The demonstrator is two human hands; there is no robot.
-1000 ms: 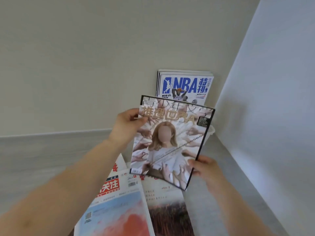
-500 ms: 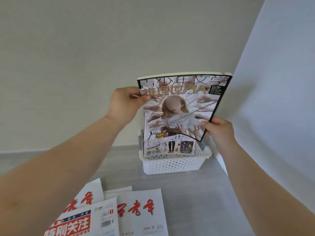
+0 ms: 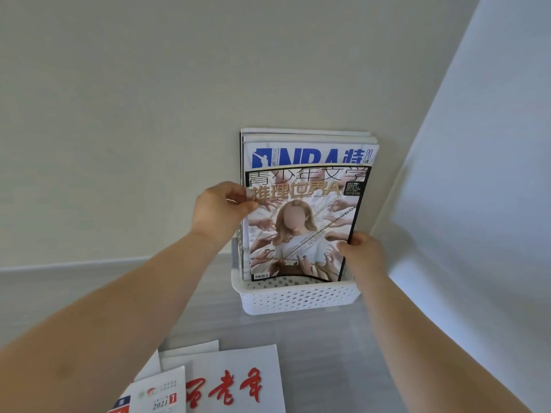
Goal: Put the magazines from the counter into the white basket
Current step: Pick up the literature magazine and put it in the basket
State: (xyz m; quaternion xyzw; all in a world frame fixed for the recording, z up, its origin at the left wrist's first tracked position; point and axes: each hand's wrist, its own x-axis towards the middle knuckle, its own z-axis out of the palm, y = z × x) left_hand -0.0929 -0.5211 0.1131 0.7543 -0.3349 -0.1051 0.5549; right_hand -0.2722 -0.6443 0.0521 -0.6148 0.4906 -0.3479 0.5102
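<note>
A black-bordered magazine [image 3: 301, 228] is held upright at the white basket [image 3: 298, 296], right of the frame's centre.
Its lower edge is seen just inside the basket's front rim, in front of an NBA magazine [image 3: 310, 153] stood there. The cover's upper left edge is pinched by the left hand [image 3: 220, 213]; its lower right edge is gripped by the right hand [image 3: 362, 251]. Other magazines [image 3: 232, 383] are laid flat on the grey desk [image 3: 343, 353] at the bottom of the frame.

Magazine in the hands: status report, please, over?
Left hand pinches magazine at top corner, right hand grips its side edge. Magazine upright, bottom inside basket, before NBA issue. Nothing blocking; more magazines on counter.
</note>
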